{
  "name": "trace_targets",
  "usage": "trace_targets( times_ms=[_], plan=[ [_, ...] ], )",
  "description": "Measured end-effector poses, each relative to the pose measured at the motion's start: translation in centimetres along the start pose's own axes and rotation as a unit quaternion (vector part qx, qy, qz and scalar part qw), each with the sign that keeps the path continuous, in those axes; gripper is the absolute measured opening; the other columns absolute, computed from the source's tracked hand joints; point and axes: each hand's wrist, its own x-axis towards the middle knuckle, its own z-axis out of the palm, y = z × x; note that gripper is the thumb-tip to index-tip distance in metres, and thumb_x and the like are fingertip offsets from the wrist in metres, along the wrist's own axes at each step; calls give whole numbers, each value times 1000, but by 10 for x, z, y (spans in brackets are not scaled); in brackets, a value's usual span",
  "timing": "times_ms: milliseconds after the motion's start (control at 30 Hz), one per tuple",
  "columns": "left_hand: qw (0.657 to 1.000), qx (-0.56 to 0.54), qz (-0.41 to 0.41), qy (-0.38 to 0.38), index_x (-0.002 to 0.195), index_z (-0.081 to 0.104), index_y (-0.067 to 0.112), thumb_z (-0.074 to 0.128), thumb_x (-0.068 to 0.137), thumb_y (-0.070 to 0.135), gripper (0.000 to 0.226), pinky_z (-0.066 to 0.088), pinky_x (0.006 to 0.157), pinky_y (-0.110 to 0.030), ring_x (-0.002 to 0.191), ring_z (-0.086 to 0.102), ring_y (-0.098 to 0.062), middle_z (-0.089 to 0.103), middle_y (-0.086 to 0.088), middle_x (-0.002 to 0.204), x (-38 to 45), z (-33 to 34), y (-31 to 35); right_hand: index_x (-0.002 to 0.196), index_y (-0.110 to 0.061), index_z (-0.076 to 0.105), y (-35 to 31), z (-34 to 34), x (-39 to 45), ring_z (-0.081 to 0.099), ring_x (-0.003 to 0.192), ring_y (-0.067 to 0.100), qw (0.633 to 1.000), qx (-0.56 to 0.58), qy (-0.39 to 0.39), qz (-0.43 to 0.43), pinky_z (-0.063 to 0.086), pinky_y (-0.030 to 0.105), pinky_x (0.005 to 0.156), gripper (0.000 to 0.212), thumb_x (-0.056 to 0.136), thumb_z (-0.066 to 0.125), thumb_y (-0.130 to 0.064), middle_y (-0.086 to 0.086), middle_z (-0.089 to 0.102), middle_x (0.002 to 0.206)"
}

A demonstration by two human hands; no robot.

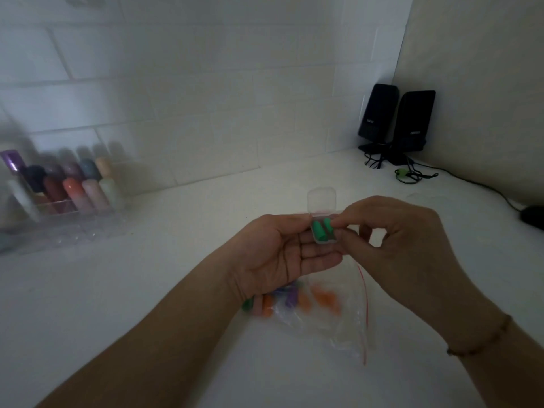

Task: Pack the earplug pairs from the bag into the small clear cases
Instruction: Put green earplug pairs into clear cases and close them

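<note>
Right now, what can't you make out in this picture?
Head view only:
- Earplugs in the bag: blurred, partly behind the left hand; count unclear.
- Case base: mostly covered by both hands' fingers.
- Right hand: fingertips hide how the green earplugs sit.
- Speaker lettering: too small.
- Bottles at left: blurred.

The small case [321, 201] is clear, glossy plastic; the green earplugs [321, 229] look matt, probably foam; the zip bag [332, 316] is thin, crinkled clear plastic.

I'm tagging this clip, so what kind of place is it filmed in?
Probably a home desk in a room corner: two black desktop speakers with cables, a clear acrylic organizer of pastel tubes, and a white tiled wall.
</note>
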Motion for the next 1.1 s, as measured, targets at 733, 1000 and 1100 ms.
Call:
trace_targets(
  times_ms=[733, 1000, 1100],
  plan=[
    [987, 123, 101, -19, 139, 43, 9, 57, 84, -6, 58, 59, 81, -34, 99, 69, -36, 68, -25, 113, -2, 2, -1, 91, -38, 67, 1, -2, 3, 59, 75, 1, 992, 56, -22, 114, 42, 4, 66, 14, 83, 56, -40, -24, 64, 81],
    [964, 200, 168, -43, 143, 38, 14, 45, 93, -14, 58, 57, 86, -35, 98, 70, -30, 71, -19, 106, -2, 3, -6, 83, -35, 71, -1, -1, 3, 56, 67, 8, 984, 98, -39, 142, 41, 6, 56, 13, 77, 63, -44, -12, 66, 74],
    [917, 293, 267, 32, 129, 54, 11, 60, 89, -4, 43, 58, 74, -28, 85, 74, -25, 75, -13, 94, 2, 9, -10, 81, -37, 71, 4, -5, 7, 55, 59, 8, 972, 119, -14, 200, 41, 8, 52, 18, 74, 62, -51, -8, 65, 67]
  ],
)
